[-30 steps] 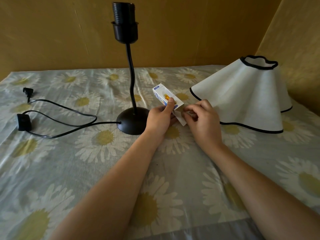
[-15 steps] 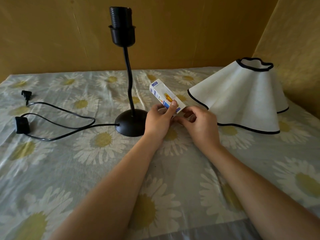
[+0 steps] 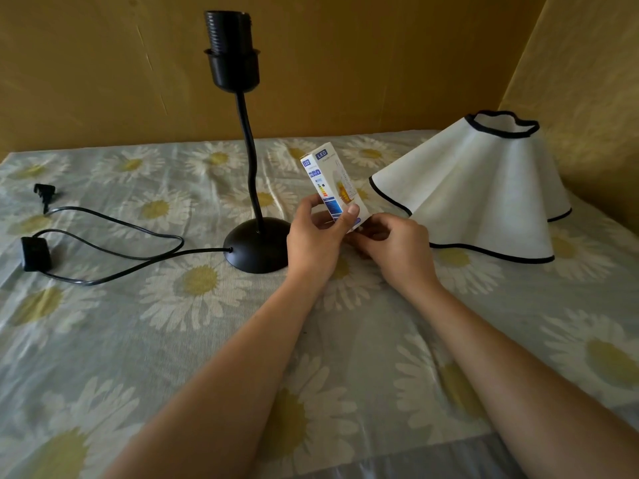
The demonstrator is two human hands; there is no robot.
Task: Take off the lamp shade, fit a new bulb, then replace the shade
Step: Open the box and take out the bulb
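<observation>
A black lamp (image 3: pixel 256 244) with a curved stem stands at the centre of the table, its bare socket (image 3: pixel 231 50) at the top with no bulb in it. The white shade (image 3: pixel 477 188) with black trim rests on the cloth to the right. My left hand (image 3: pixel 316 240) grips a white and blue LED bulb box (image 3: pixel 333 183), held nearly upright just right of the lamp base. My right hand (image 3: pixel 397 248) has its fingers curled at the box's lower end. The bulb itself is hidden.
The lamp's black cord (image 3: pixel 117 243) loops over the daisy-print tablecloth (image 3: pixel 173 340) on the left, with an inline switch (image 3: pixel 34 254) and a plug (image 3: pixel 45 195) near the left edge. Yellow walls close the back and right side.
The box has tipped from lying slanted to nearly upright and has risen a little in my left hand. My right hand has stayed at its lower end, where a flap showed a second ago.
</observation>
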